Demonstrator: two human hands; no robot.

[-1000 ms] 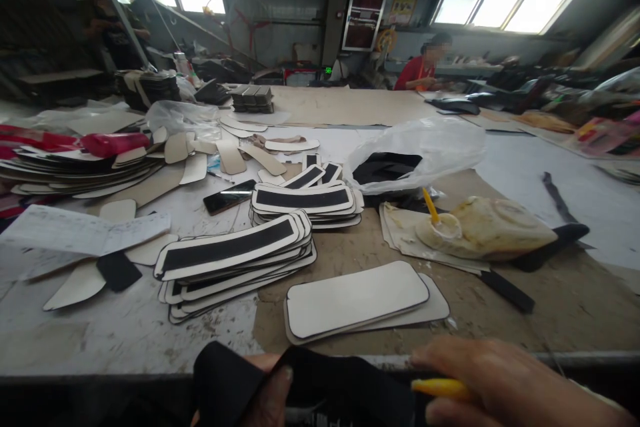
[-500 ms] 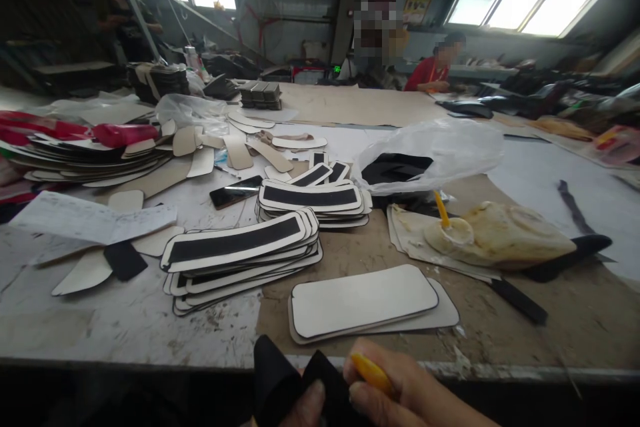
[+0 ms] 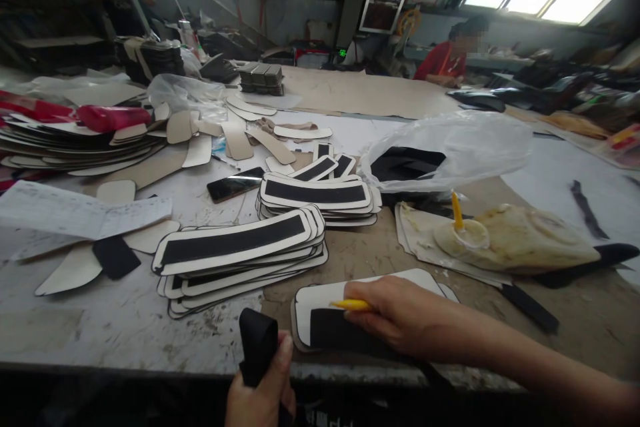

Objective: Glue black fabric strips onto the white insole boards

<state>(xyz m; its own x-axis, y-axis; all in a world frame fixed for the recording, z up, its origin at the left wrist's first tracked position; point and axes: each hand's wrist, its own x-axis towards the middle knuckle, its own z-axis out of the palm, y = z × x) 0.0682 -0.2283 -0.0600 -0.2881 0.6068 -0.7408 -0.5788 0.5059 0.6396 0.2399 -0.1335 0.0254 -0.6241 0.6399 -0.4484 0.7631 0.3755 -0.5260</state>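
Observation:
My left hand (image 3: 265,380), near the table's front edge, is closed around a folded black strip (image 3: 258,340) that stands up above the fingers. Over the white panel (image 3: 320,296) my right hand (image 3: 383,310) grips a yellow pointed tool (image 3: 353,305), its tip pointing left. Under that hand a black piece (image 3: 327,330) lies along the panel's lower part; its right portion is hidden by the hand and forearm. Left of the panel is a stack of white panels with black strips (image 3: 235,240).
A second stack (image 3: 315,193) and a phone (image 3: 235,185) lie farther back. On the right are a plastic bag (image 3: 480,147) and a yellowish glue bag (image 3: 540,237) with an upright yellow stick. A person in red (image 3: 440,63) sits beyond the table.
My right hand has moved up and forward with the yellow tool onto the white panel, where a black piece now lies. My left hand has come more into view, apart from the right.

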